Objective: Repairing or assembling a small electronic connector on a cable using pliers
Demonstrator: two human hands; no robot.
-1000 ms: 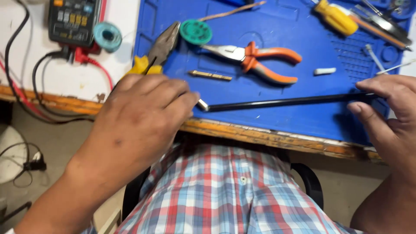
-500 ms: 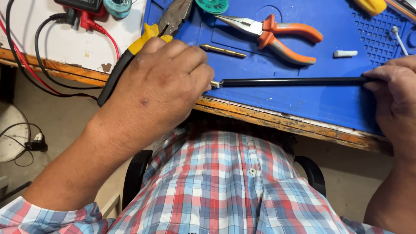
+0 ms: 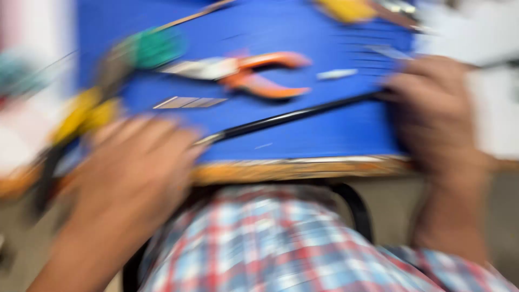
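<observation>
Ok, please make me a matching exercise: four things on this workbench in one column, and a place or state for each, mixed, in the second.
1. long thin black rod
2. orange-handled pliers
3. round green disc
4. blue work mat

a. lies flat between disc and rod
b. covers the bench top
c. held at both ends by left hand and right hand
d. upper left part of the mat

Pairs: 1-c, 2-a, 3-d, 4-b

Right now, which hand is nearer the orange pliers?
Left, narrowly. The left hand sits below-left of the orange pliers; the right hand is farther off to their right.
</observation>
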